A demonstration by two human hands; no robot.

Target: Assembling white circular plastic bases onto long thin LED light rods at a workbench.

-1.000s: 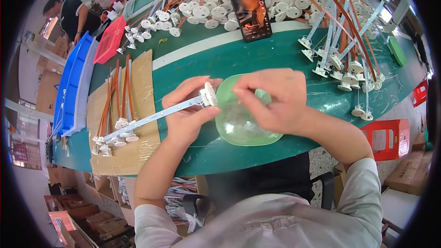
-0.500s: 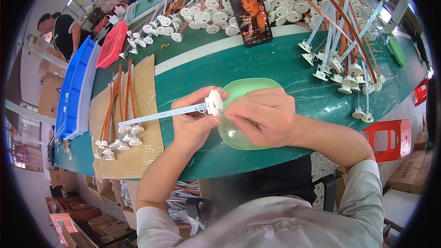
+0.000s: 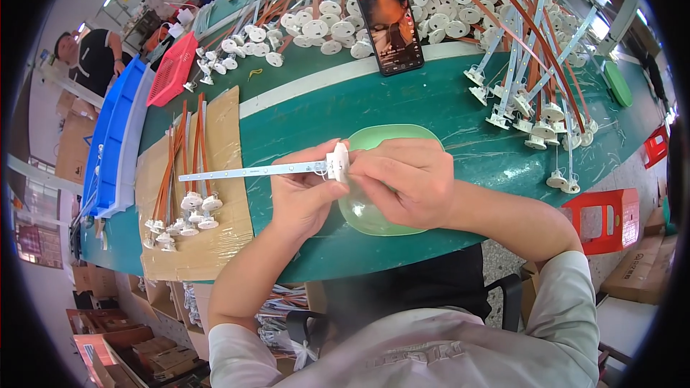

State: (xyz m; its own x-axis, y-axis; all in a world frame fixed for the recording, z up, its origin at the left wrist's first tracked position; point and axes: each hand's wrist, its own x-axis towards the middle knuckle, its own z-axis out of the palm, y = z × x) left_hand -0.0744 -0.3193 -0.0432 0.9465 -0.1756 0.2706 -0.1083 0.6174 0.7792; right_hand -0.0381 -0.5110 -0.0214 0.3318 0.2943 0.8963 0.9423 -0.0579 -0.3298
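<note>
My left hand point(image 3: 305, 197) grips a long white strip point(image 3: 248, 171) near its right end, where a small white round socket point(image 3: 338, 162) sits on it. The strip points left, level over the green table point(image 3: 445, 108). My right hand point(image 3: 406, 183) pinches that socket from the right with its fingertips. Both hands hover over a light green shallow dish point(image 3: 392, 136), which they largely hide.
Finished strips with sockets point(image 3: 183, 201) lie on a cardboard sheet point(image 3: 223, 136) to the left. More strips point(image 3: 535, 65) are piled at the right, loose white sockets point(image 3: 330, 18) at the back. A phone point(image 3: 392, 21) lies ahead. Blue point(image 3: 108, 144) and red point(image 3: 172, 72) trays stand at left, near another person point(image 3: 90, 57).
The strip has swung from tilted down-left to nearly level, its free end rising off the finished pile. Both hands have shifted slightly right, staying on the socket end.
</note>
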